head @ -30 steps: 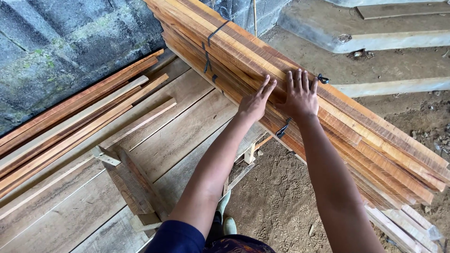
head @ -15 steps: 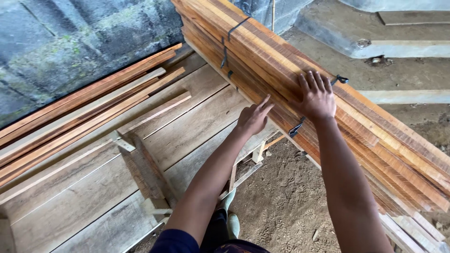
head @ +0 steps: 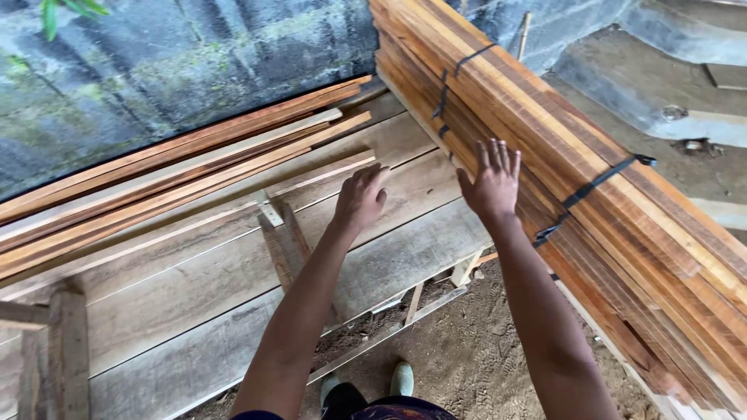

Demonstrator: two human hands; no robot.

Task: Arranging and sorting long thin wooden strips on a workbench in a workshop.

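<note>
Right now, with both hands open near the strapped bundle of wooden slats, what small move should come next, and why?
Probably set the right hand flat on the slat bundle: its fingers are spread at the bundle's near edge, gripping nothing. The left hand hovers loosely curled over the wide planks, holding nothing.

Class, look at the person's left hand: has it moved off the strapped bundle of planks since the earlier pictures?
Yes. The left hand has come off the strapped bundle and now hangs left of it, over the wide grey boards.
</note>
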